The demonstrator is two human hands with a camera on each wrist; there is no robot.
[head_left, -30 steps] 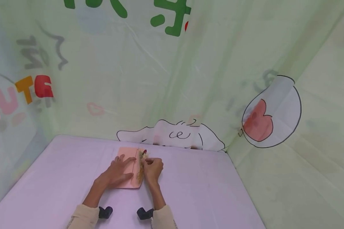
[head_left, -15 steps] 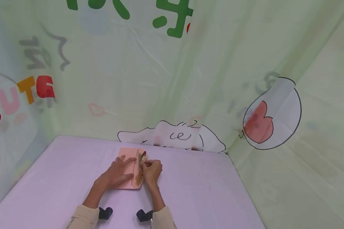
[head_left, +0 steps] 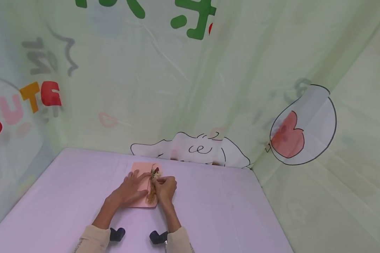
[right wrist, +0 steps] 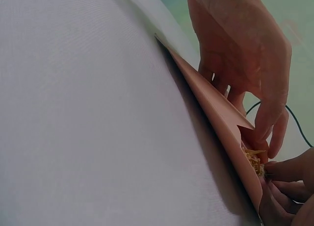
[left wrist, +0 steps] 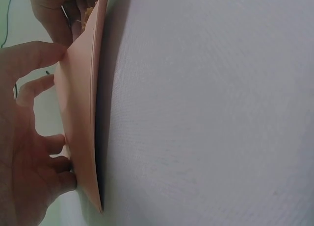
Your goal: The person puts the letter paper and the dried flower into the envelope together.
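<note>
A pink envelope [head_left: 143, 166] lies on the table in the head view, its flap side turned to the right. My left hand [head_left: 130, 189] rests on it with fingers spread and pressing; in the left wrist view the fingertips of that hand [left wrist: 29, 147] touch the envelope's face. A small bunch of dried flowers [head_left: 156, 173], with a dark red bloom and straw-coloured stems, lies along the envelope's opening. My right hand [head_left: 166, 189] pinches it near its middle. In the right wrist view the straw-coloured stems [right wrist: 255, 162] sit at the envelope's open mouth.
The table [head_left: 215, 203] has a pale lilac cover. A printed curtain [head_left: 164, 88] hangs along its back edge and sides. Black wrist-worn devices [head_left: 117, 234] sit near both sleeves.
My right hand has moved slightly left with the dried flowers, which now lie closer to the envelope's opening edge. The left hand has stayed in place on the envelope.
</note>
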